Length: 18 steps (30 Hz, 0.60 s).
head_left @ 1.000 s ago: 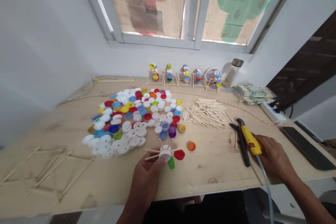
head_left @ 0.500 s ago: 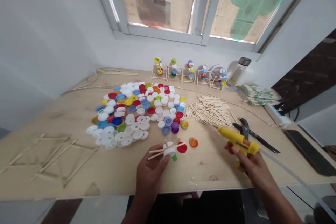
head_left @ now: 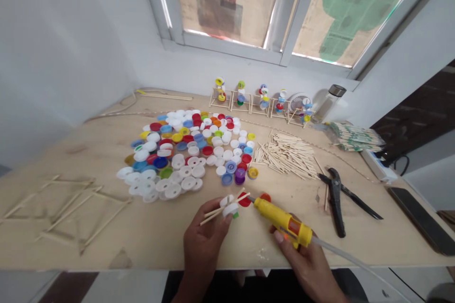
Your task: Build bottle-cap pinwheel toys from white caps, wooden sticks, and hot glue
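Observation:
My left hand (head_left: pixel 206 232) pinches a small piece made of white bottle caps (head_left: pixel 230 209) and thin wooden sticks (head_left: pixel 212 214), held above the table near its front edge. A bit of green (head_left: pixel 236 216) shows under the caps. My right hand (head_left: pixel 302 255) is wrapped around a yellow hot glue gun (head_left: pixel 279 217) with a long glue stick (head_left: pixel 341 250) coming out of its back. The gun's nozzle points left, close to the stick ends. Behind the nozzle, a red cap (head_left: pixel 244 199) and an orange cap (head_left: pixel 265 197) lie on the table.
Mixed bottle caps (head_left: pixel 185 182) cover the middle, beside a heap of sticks (head_left: pixel 287 154). Stick frames (head_left: pixel 71 208) lie left. Black pliers (head_left: pixel 336 199) and a phone (head_left: pixel 421 220) lie right. Several cap-and-stick models (head_left: pixel 241 97) and a bottle (head_left: pixel 329 103) stand behind.
My right hand has brought the glue gun leftward, from beside the pliers to the piece in my left hand. The piece has turned slightly, showing a second white cap. The view has shifted a little.

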Tool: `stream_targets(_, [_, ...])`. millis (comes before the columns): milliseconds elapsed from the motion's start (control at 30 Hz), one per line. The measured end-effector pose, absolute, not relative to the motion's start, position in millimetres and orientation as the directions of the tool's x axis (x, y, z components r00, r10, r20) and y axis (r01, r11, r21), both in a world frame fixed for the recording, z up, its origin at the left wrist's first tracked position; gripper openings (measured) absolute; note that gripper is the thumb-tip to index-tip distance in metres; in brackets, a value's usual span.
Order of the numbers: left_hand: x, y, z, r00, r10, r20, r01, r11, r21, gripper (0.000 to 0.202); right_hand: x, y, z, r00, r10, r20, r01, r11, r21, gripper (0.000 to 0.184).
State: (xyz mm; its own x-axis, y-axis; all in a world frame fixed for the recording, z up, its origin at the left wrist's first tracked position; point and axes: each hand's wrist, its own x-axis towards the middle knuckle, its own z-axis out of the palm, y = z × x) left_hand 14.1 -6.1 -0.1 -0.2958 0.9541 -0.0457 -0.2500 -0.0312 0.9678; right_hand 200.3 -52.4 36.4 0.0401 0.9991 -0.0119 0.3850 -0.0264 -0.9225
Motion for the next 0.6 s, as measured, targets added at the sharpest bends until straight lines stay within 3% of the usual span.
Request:
stream_targets(233, [16.3,-5.0,1.6,-0.311,0.950,-0.034,-0.253,-0.048,0.966,0.037,189.5,-51.9,35.6,0.092,0.995,0.027,0.389,-0.011,-0.921,0.026])
stream_targets(433, [14.8,-5.5,1.1,-0.312,0.949,-0.030,-0.223,-0.043,0.974,0.036,184.6,-54.2,29.7,0.163,0.976,0.142,0.424,0.060,-0.903,0.024])
stream_targets(600, [17.1,-7.5,4.6,-0.340,0.940,-0.034,-0.186,-0.032,0.982,0.038,180.1,-55.1,23.9,0.158,0.981,0.114,0.433,0.035,-0.901,0.029])
